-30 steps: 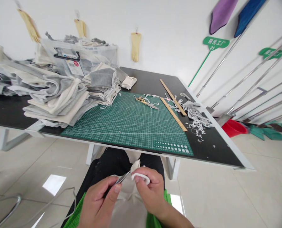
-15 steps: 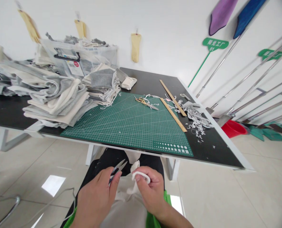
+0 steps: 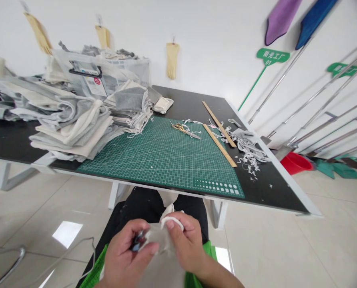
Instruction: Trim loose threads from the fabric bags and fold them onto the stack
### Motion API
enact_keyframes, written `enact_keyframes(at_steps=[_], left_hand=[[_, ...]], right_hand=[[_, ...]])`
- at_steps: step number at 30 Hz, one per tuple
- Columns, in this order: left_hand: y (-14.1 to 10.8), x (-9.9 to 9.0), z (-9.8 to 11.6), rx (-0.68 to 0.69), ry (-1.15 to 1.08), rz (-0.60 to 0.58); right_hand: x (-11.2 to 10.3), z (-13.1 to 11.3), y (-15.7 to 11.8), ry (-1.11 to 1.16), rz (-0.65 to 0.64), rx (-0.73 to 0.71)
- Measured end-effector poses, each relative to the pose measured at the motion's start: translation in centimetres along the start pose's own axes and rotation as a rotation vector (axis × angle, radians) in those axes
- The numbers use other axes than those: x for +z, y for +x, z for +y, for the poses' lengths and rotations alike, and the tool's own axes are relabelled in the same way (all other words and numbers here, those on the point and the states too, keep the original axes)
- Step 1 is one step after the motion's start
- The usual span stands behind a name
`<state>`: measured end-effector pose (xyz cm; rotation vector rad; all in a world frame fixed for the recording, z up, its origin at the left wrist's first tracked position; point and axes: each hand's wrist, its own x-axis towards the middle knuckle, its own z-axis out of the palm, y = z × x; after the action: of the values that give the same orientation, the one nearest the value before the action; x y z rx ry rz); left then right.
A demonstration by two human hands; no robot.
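Low over my lap, my left hand [image 3: 123, 252] is curled around thread snips [image 3: 137, 241], of which only a dark, blurred part shows; the blades are hidden. Its thumb and fingers also reach the pale cloth, though motion blur hides whether they pinch it. Closed on the rolled white edge of the pale cloth [image 3: 162, 268], my right hand [image 3: 188, 240] pinches it between thumb and fingers. The rest of the cloth hangs down over my lap.
Ahead, a green cutting mat [image 3: 166, 168] lies on the black table [image 3: 274, 196] with gold-handled scissors [image 3: 184, 130]. Two wooden rulers [image 3: 219, 145] and fabric scraps [image 3: 250, 148] are at right. Stacked grey and cream cloths [image 3: 73, 128] stand left, before a clear bin [image 3: 106, 76].
My left hand has moved right and slightly down to the cloth, turning so the snips' blades no longer show. My right hand has shifted slightly left, still gripping the cloth's edge.
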<state>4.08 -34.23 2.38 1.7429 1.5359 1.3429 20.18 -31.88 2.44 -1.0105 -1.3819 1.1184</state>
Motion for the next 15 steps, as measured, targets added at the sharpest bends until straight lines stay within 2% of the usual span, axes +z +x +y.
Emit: enact_keyframes(at_steps=[4,7,9,13,15], left_hand=[[0.3,0.4,0.6,0.082,-0.051,-0.111],[0.7,0.5,0.9,0.133,-0.057,-0.108],[0.8,0.5,1.1,0.095,-0.061,-0.054],[0.5,0.3,1.3,-0.118,-0.032,0.133],[0.3,-0.1,1.0,-0.166,-0.024,0.199]], right_hand=[[0.1,-0.4,0.2,0.005,-0.200,-0.032],[0.0,-0.6,0.3,-0.016,-0.242,-0.024],[-0.1,-0.8,0.4,-0.052,-0.226,-0.018],[-0.3,-1.0,0.6,-0.192,-0.218,-0.012],[-0.5,-0.9,0.6,-0.273,-0.210,-0.032]])
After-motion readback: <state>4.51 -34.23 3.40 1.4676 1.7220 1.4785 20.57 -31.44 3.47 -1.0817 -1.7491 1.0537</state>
